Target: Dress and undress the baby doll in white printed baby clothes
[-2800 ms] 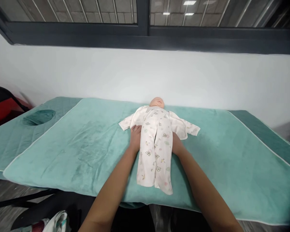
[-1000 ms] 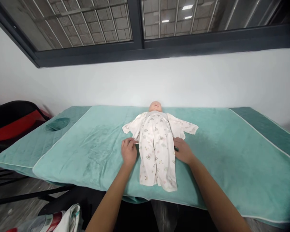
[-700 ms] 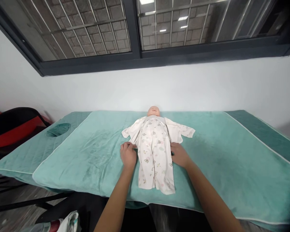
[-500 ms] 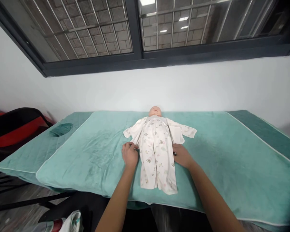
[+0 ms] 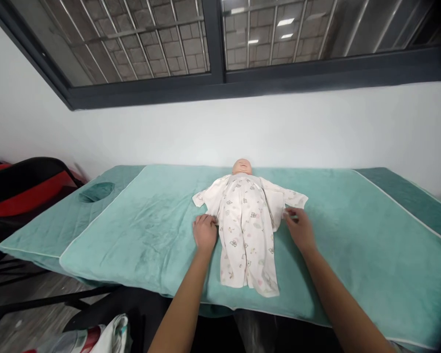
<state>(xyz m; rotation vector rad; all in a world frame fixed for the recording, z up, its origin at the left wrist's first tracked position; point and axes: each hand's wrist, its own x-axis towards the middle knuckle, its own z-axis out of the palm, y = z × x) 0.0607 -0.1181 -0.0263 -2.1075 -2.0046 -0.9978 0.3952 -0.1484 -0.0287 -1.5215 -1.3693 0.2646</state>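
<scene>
A baby doll [image 5: 242, 166] lies on its back, head toward the wall, in a white long-sleeved baby shirt [image 5: 213, 192] with its sleeves spread. White printed baby pants [image 5: 247, 235] lie over its front, legs toward me. My left hand [image 5: 205, 230] is closed at the shirt's lower left edge beside the pants, its fingertips partly hidden. On the other side my right hand [image 5: 298, 226] pinches the outer edge of the shirt's right flap, just below the sleeve, with thumb and fingers.
A green padded bed [image 5: 139, 235] with a face hole [image 5: 96, 191] at its left end stands against the white wall under a barred window. At left is a red and black chair [image 5: 29, 196]. A white cloth [image 5: 112, 336] and a clear container lie low at left.
My right hand has moved up and outward from beside the pants to the shirt's right flap, which is now pulled out a little. The left hand stays at the left edge.
</scene>
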